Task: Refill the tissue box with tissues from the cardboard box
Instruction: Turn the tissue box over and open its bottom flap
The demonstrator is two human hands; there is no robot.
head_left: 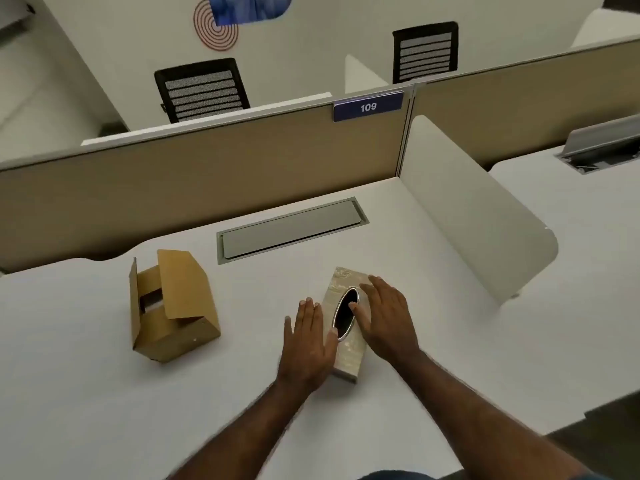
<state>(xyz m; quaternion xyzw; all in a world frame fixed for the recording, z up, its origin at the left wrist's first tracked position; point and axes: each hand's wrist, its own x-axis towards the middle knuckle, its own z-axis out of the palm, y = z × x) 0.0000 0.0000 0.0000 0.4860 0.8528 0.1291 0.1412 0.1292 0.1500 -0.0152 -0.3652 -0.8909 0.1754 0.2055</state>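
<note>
A marbled beige tissue box [349, 356] lies on the white desk [104, 393], with a dark oval opening in its top and no tissue showing in it. My left hand [308, 341] rests flat against the box's left side, fingers spread. My right hand [384, 315] lies over its right side, the thumb at the oval's rim. Neither hand is closed around the box. To the left stands a brown cardboard box [173, 306] with its flaps open; something pale shows inside it.
A grey cable hatch [291, 228] is set into the desk behind the boxes. A tan partition [207, 171] with a "109" label closes the far side, a white divider [478, 230] the right. Two black chairs stand beyond.
</note>
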